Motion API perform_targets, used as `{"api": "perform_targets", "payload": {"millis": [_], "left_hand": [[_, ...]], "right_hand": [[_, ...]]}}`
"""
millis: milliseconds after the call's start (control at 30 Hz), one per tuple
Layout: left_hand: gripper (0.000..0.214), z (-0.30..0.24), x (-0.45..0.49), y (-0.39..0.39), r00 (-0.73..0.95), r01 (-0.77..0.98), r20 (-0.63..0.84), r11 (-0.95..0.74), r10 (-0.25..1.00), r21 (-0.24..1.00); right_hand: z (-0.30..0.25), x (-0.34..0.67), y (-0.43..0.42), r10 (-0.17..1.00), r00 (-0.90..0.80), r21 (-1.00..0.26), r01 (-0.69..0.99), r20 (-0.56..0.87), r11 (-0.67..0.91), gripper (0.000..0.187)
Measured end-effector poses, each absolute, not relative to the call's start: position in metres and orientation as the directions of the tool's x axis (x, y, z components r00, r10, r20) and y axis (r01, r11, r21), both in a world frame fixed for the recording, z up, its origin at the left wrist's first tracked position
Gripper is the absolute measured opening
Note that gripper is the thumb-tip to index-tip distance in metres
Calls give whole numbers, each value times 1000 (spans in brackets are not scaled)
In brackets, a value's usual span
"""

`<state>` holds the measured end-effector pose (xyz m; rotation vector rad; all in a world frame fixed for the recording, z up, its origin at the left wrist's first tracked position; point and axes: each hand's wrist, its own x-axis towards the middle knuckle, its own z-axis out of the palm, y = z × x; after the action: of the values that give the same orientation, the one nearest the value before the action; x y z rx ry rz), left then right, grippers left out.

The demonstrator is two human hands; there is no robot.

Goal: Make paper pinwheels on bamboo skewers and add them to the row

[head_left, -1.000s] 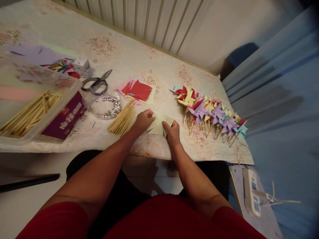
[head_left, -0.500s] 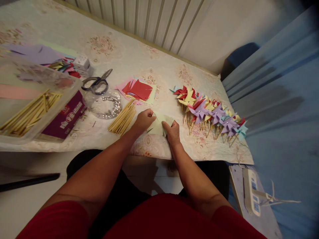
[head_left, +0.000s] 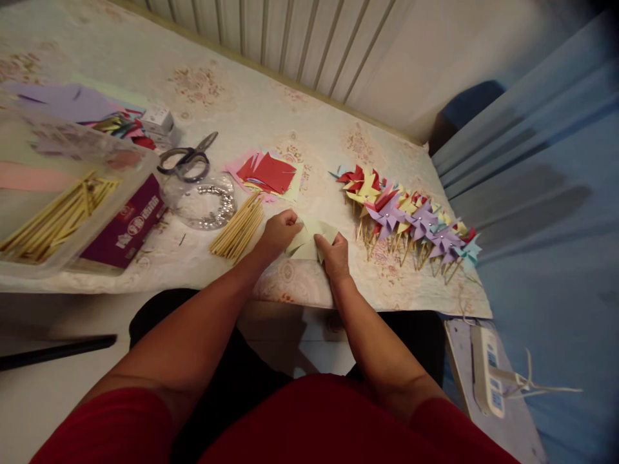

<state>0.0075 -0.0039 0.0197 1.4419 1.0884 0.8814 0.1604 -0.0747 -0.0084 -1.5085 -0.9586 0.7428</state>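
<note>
Between my hands is a pale green paper square (head_left: 306, 247) with slits cut in from its corners, just above the tablecloth. My left hand (head_left: 280, 232) pinches its left corner. My right hand (head_left: 334, 253) grips the right side, thumb on top. Left of my left hand lies a bundle of thin wooden sticks (head_left: 236, 229). Beyond it sits a stack of coloured paper squares (head_left: 272, 173), red on top. To the right of my right hand, finished paper pinwheels (head_left: 387, 216) on sticks lie in a row.
Scissors (head_left: 191, 161) lie behind a clear bag of small silvery pieces (head_left: 207, 206). A clear plastic bin (head_left: 140, 164) with sticks and a purple box (head_left: 128, 232) stand at the left. A power strip (head_left: 487, 370) lies at the lower right, beside a blue curtain (head_left: 551, 193).
Both hands stay almost in place on the pale green paper. Its right part looks slightly more raised and spread near my right thumb.
</note>
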Motion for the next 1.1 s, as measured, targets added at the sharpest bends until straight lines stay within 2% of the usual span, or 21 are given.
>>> {"api": "perform_targets", "payload": {"millis": [400,1100], "left_hand": [[9,26,8,-7,316,104,-84,53,945,993],[13,22,9,-7,322,118,-2,-38,947,992]], "right_hand": [[-6,159,-75,884,463,-980,195,62,-33,30],[-2,156,-76,875,479,-981,192,63,-34,28]]}}
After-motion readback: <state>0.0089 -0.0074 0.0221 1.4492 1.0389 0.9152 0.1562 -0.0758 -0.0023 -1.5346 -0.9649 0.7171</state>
